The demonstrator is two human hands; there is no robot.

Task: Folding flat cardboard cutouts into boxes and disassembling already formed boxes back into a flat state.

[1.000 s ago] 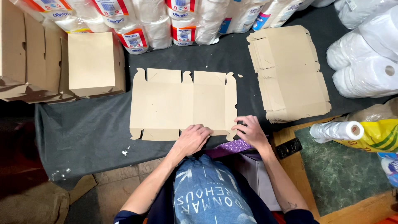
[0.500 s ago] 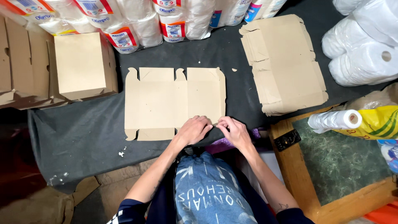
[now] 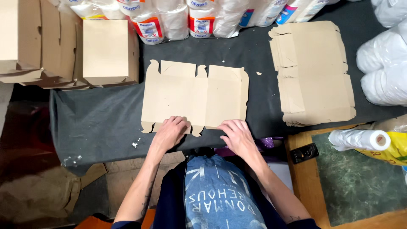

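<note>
I am pressing my left hand (image 3: 169,132) and right hand (image 3: 237,135), fingers spread flat, on the near edge of the flat cardboard blank (image 3: 195,98) lying on the dark tabletop (image 3: 97,123). It looks light, stiff and creasable, best gripped by its edge flaps. Beyond it, white wrapped rolls (image 3: 178,19) with red-and-blue labels are lining up; right of it, stacked blanks (image 3: 311,72); left of it, a folded box (image 3: 106,51).

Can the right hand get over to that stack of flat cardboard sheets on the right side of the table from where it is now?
Probably yes. The right hand rests on the near edge of the flat box blank, and only bare dark cloth lies between it and the stack of flat cardboard sheets. Nothing stands in between.
</note>
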